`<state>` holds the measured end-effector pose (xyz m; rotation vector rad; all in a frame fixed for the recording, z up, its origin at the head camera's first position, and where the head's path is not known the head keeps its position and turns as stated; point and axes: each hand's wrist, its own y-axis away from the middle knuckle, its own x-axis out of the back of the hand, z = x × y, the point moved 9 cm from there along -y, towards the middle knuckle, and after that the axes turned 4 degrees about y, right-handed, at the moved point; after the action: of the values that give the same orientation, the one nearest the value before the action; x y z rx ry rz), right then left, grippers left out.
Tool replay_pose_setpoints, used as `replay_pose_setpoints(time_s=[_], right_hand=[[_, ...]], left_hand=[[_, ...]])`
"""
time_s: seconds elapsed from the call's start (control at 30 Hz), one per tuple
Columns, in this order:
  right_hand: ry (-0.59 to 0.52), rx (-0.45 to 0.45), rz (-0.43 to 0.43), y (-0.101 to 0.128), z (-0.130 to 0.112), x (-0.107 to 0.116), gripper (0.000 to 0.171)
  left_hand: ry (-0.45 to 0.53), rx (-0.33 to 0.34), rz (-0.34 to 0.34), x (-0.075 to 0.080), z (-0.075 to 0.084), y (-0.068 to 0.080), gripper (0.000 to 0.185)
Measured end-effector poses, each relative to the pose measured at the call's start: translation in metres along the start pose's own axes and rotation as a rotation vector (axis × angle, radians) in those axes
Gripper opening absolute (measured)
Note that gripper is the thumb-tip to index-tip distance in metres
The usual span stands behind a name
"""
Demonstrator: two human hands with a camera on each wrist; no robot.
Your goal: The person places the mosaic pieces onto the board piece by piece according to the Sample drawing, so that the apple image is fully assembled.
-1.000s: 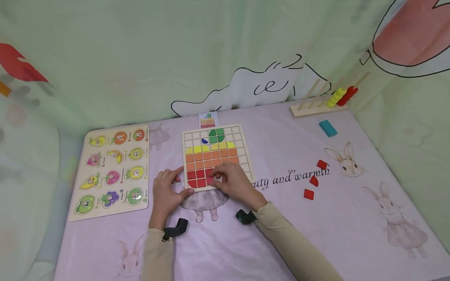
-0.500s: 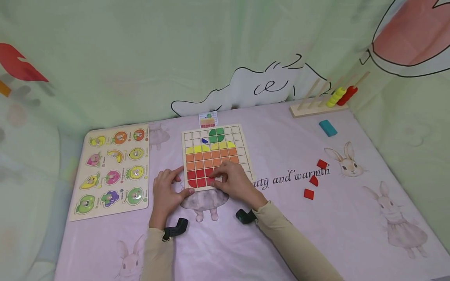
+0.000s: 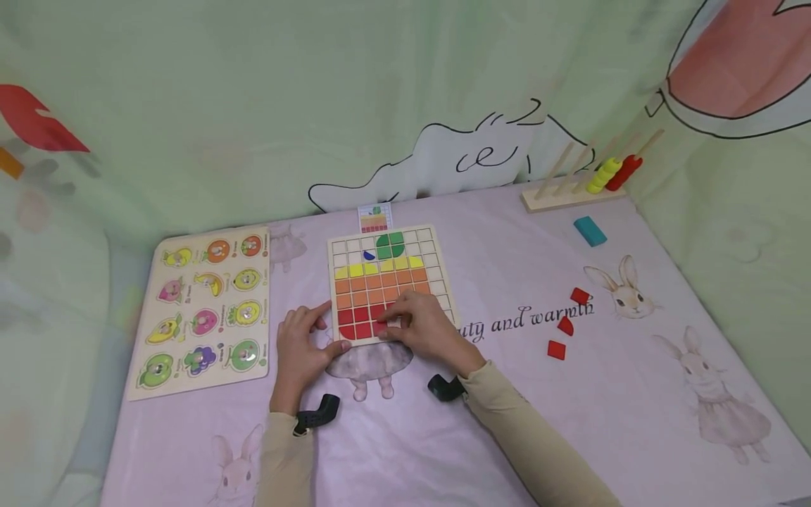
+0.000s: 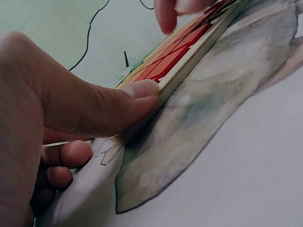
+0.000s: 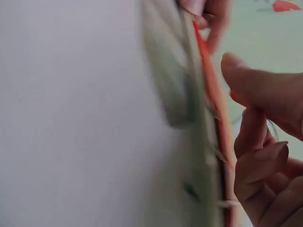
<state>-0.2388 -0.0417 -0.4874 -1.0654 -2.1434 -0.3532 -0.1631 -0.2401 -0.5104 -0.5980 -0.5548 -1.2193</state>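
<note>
A wooden mosaic board (image 3: 434,260) with a grid lies before me, bearing green, blue, yellow, orange and red tiles. My left hand (image 3: 300,352) holds its near left corner, the thumb (image 4: 139,90) over the front edge and the forefinger along the left side. Over the near red rows, my right hand (image 3: 423,329) pinches a red tile (image 5: 235,97) between thumb and fingertips; most of that tile is hidden by the fingers. Its outline does not show. Red tiles (image 4: 177,59) fill the near left cells beside the left thumb.
A small pattern card (image 3: 375,219) sits behind the board. To the left lies a fruit puzzle board (image 3: 203,384). Loose red tiles (image 3: 557,350) lie to the right, with a teal block (image 3: 590,231) and a peg stand (image 3: 551,203) with yellow and red beads farther back.
</note>
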Motion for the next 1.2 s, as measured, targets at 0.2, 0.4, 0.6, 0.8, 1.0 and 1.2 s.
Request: replay_pose_setpoints(time_s=[0.2, 0.4, 0.6, 0.8, 1.0, 1.2], right_hand=[[-0.002, -0.054, 0.11, 0.011, 0.016, 0.055, 0.022], [0.141, -0.301, 0.21, 0.049, 0.082, 0.131, 0.03], [0.281, -0.598, 0.153, 0.11, 0.164, 0.188, 0.049], [0.317, -0.747, 0.123, 0.154, 0.209, 0.203, 0.052], [0.268, -0.746, 0.146, 0.161, 0.22, 0.202, 0.042], [0.22, -0.705, 0.181, 0.16, 0.217, 0.206, 0.039]], left_hand=[[-0.007, 0.021, -0.001, -0.001, -0.001, 0.001, 0.074], [-0.014, 0.034, 0.003, 0.0, -0.004, 0.004, 0.076], [-0.009, 0.023, 0.016, 0.002, -0.004, 0.005, 0.076], [-0.023, 0.031, 0.005, 0.001, -0.005, 0.005, 0.073], [-0.015, 0.015, 0.026, 0.001, -0.004, 0.004, 0.074], [-0.003, -0.002, 0.022, 0.0, 0.0, 0.003, 0.073]])
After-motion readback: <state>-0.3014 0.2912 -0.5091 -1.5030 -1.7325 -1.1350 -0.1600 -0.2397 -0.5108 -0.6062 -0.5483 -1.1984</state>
